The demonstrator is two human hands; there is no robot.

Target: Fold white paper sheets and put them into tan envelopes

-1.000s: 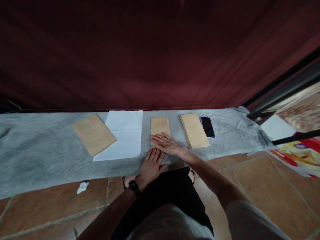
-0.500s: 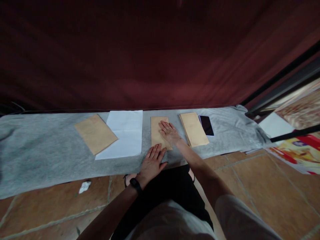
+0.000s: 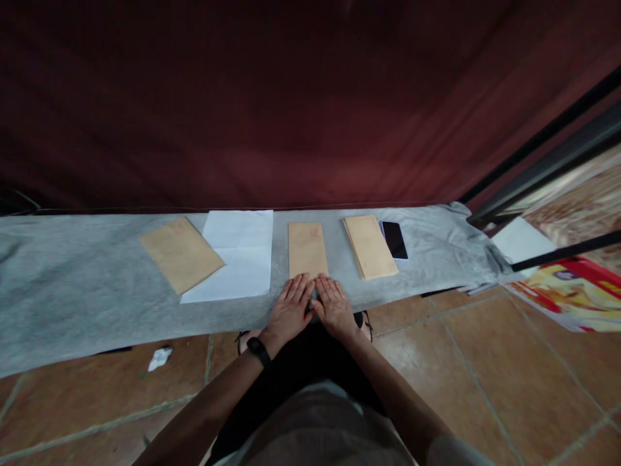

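A brown paper envelope [image 3: 307, 249] lies upright in front of me on the grey cloth, with a small reddish mark near its top right corner. My left hand [image 3: 290, 305] rests flat with its fingertips on the envelope's near edge. Beside it, my right hand [image 3: 334, 305] lies flat too, fingers stretched out over the same edge, the thumbs close together. Both hands are open and grip nothing. Their fingers hide the envelope's near end.
Left of me, more brown envelopes [image 3: 182, 255] overlap white paper sheets [image 3: 242, 252]. A stack of envelopes [image 3: 371, 247] lies at right, next to a phone [image 3: 394, 240]. The grey cloth [image 3: 97, 278] covers a long narrow surface against a dark red curtain [image 3: 310, 129]. A red-yellow box [image 3: 572, 291] stands at far right.
My right hand has slid from the middle of the envelope down to its near edge, beside my left hand. The envelope's upper part is now uncovered. The view has shifted slightly.
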